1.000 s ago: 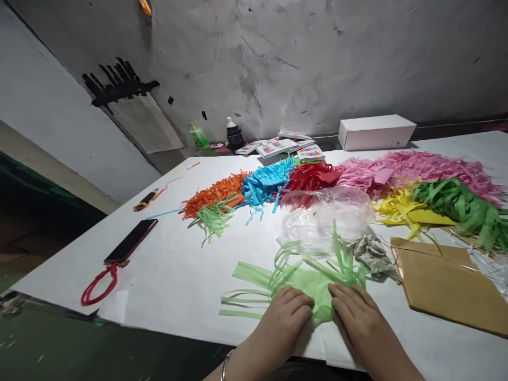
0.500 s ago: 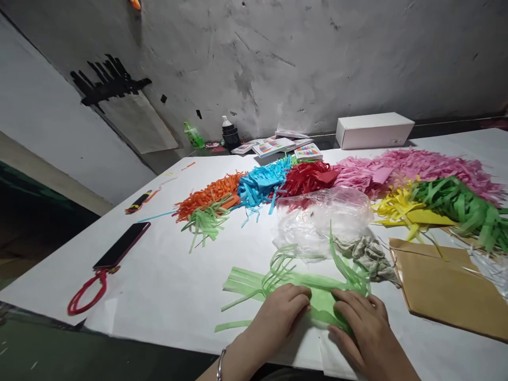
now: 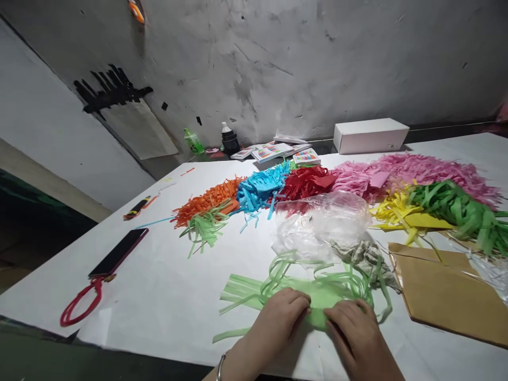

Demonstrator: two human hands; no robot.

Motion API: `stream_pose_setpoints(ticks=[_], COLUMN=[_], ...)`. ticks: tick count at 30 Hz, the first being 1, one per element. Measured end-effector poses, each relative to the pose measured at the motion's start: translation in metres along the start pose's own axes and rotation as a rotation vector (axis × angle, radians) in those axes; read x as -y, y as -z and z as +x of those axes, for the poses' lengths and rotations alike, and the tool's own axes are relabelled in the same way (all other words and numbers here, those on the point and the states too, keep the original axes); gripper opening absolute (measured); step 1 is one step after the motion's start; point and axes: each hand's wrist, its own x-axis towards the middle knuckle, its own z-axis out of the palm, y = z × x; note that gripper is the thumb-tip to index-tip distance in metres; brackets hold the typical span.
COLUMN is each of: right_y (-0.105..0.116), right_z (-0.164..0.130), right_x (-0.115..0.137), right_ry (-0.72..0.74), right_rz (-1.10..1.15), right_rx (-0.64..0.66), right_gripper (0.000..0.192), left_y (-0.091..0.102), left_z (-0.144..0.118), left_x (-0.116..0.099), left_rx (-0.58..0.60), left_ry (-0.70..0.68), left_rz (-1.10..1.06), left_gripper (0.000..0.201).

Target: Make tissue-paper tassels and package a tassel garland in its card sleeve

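— Head view: where is the light green fringed paper?

— Under your fingertips. Your left hand and right hand press flat on its middle band, fingers together, gripping nothing.

— Its long axis?

— It runs 9 to 3 o'clock, strips curling toward 12.

— Nearby?

— Clear plastic bag at 12, crumpled cloth at 1, brown envelope at 3.

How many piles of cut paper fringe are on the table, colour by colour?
Light green: 2, one under both hands, one by the orange
Orange: 1
Blue: 1
Red: 1
Pink: 1
Yellow: 1
Dark green: 1
Total: 8
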Motion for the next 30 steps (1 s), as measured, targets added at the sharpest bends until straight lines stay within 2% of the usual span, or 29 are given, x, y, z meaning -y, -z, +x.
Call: stream_pose_setpoints(ticks=[4,9,13,18,20,22,26,29,30], right_y=[-0.006,-0.016,-0.021,-0.018,-0.015,-0.013,-0.016,-0.018,-0.018], right_z=[-0.004,0.011,0.026,0.03,0.028,0.024,0.017,0.016,0.016], right_x=[-0.008,-0.004,0.0,-0.002,-0.003,-0.003,-0.002,-0.003,-0.004], right_ry=[-0.124,-0.241,-0.293,-0.291,-0.298,-0.218,0.032,0.066,0.06], right_rz=[0.033,-0.204,-0.374,-0.49,-0.505,-0.448,-0.158,-0.114,-0.109], right_rx=[0.036,-0.057,-0.101,-0.099,-0.124,-0.154,-0.154,-0.142,-0.15], right_gripper=[0.017,0.029,0.034,0.031,0.024,0.015,0.018,0.028,0.029], left_y=[0.005,0.007,0.002,-0.001,-0.001,-0.001,0.002,0.011,0.013], left_z=[0.011,0.032,0.044,0.051,0.053,0.055,0.055,0.046,0.042], left_x=[0.002,0.002,0.005,0.008,0.009,0.01,0.009,0.005,0.003], left_rx=[0.039,0.095,0.092,0.105,0.112,0.119,0.114,0.076,0.042], left_ry=[0.142,0.346,0.402,0.433,0.432,0.428,0.419,0.381,0.308], left_rz=[0.018,0.214,0.278,0.319,0.325,0.327,0.322,0.31,0.304], left_gripper=[0.019,0.02,0.018,0.017,0.016,0.015,0.015,0.011,0.02])
